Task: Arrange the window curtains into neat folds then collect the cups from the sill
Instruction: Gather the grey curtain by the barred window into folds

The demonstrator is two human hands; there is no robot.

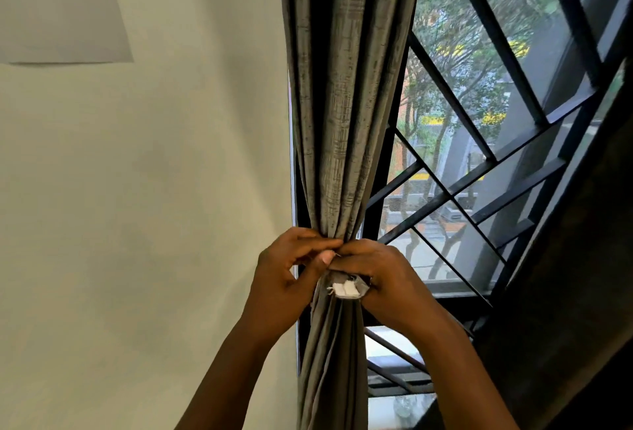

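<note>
Pale cream wall fills the left half of the frame, with a sheet of white paper fixed to it in the upper left corner. Just right of centre a grey textured curtain hangs from the top edge, gathered into vertical folds that narrow toward a pinch point in the lower middle of the frame, then fall loosely again to the bottom edge.

At that pinch point the left hand comes up from the lower centre, its fingers curled and its thumb pressed toward the fabric, closed around the left side of the bunched curtain. Touching it on the right, the right hand is also closed, gripping the bundle from the other side. Under its fingers lies a grey tie-back band wrapped round the folds, with a small white patch showing on its end.

Right of the curtain stands a window with a black metal grille of crossing bars, trees and a street visible through the glass. At the bottom of the frame, just right of the hanging curtain, a clear glass cup sits low and blurred on the sill. A dark curtain slants across the lower right corner.
</note>
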